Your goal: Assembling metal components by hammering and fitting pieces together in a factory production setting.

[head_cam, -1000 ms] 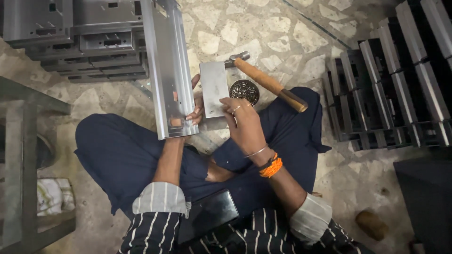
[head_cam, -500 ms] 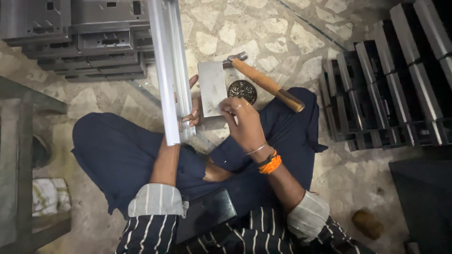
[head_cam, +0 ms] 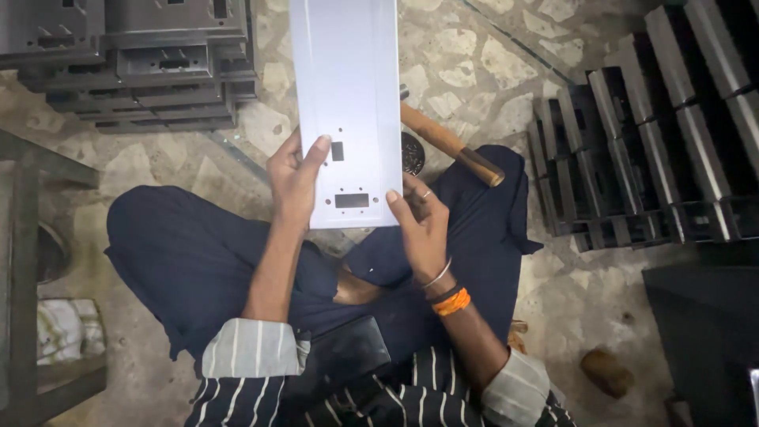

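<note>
The person sits cross-legged on the stone floor (head_cam: 490, 71) and holds a long grey metal panel (head_cam: 345, 103) flat and face-up over the lap, so its cut-outs are in plain sight. The left hand (head_cam: 291, 178) and right hand (head_cam: 423, 225) each pinch a lower edge, fingers clamped on the sheet. A wooden-handled hammer (head_cam: 451, 146) lies just behind, its head hidden, probably within easy reach.

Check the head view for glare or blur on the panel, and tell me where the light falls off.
Head view: the metal panel is evenly bright, slightly washed out, cutouts still crisp; left hand and right hand sharp, no motion blur; the stacked parts at right and the bottom right corner fall into deep shadow.
</note>
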